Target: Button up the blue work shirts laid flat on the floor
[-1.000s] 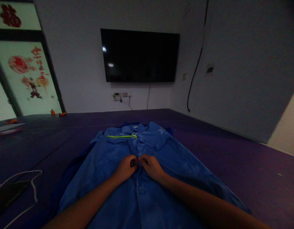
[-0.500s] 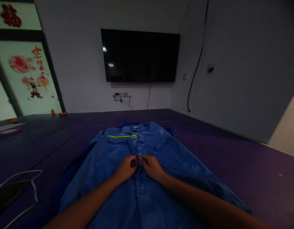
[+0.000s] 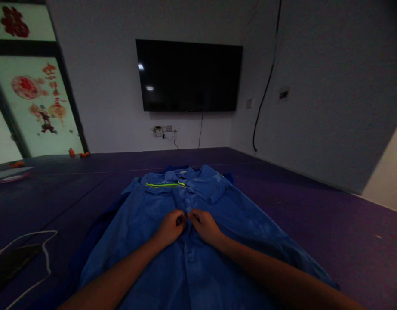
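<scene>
A blue work shirt (image 3: 146, 232) with a yellow-green stripe (image 3: 164, 185) near the collar lies flat, front up, on a dark purple surface (image 3: 314, 224). Both hands meet at the middle of its button placket. My left hand (image 3: 170, 228) pinches the left edge of the placket with curled fingers. My right hand (image 3: 202, 224) pinches the right edge, fingertips almost touching the left hand's. A button (image 3: 190, 257) shows on the placket just below the hands.
A dark phone (image 3: 7, 262) with a white cable (image 3: 40, 249) lies at the left edge. Papers (image 3: 9, 174) and small orange items (image 3: 76, 153) sit far left. A black TV (image 3: 188, 75) hangs on the white wall behind.
</scene>
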Available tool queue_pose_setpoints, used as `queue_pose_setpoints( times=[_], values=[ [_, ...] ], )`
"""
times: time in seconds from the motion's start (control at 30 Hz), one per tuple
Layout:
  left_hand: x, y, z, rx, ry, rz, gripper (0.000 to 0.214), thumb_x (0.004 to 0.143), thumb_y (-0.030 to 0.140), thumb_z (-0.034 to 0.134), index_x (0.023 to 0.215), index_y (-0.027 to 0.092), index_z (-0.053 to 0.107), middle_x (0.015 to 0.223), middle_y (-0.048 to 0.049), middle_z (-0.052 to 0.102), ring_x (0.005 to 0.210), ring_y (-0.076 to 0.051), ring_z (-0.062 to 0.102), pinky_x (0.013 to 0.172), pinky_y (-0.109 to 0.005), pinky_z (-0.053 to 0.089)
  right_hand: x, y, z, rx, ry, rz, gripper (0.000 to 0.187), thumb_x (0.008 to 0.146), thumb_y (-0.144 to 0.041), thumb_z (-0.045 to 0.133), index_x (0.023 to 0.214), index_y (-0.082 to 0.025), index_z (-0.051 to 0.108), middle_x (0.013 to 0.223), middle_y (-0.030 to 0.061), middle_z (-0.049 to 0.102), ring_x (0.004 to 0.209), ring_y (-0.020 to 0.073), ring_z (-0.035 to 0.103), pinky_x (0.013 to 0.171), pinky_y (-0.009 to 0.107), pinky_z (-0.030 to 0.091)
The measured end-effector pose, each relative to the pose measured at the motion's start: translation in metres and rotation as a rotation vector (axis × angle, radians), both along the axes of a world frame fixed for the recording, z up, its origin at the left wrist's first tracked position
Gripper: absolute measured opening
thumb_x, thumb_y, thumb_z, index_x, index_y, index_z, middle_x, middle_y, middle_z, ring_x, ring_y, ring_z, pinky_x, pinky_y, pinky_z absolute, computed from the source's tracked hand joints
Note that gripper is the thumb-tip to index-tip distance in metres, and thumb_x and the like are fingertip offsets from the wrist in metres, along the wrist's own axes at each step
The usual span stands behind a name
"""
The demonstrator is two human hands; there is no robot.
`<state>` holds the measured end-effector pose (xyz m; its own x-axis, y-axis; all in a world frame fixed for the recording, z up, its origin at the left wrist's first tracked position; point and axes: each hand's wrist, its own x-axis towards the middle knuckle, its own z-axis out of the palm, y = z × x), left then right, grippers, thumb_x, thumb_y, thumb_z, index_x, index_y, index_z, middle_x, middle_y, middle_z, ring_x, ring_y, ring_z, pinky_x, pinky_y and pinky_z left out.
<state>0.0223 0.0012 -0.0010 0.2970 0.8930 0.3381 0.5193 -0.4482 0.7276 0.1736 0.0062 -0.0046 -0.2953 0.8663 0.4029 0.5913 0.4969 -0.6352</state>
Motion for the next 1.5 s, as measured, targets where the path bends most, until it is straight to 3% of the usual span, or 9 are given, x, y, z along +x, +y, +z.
queue_pose_setpoints(
  times=[1.5],
  values=[
    [0.0004, -0.0034, 0.0055, -0.018, 0.021, 0.003, 0.008, 0.068, 0.011, 0.047, 0.067, 0.015, 0.054, 0.060, 0.0013, 0.052, 0.058, -0.011, 0.047, 0.055, -0.020, 0.035, 0.0001, -0.0018, 0.0023, 0.024, -0.039, 0.001, 0.028, 0.085, -0.029, 0.039, 0.068, -0.015, 0.057, 0.058, 0.0002, 0.056, 0.053, 0.0105, 0.050, 0.049, 0.021, 0.028]
  ],
)
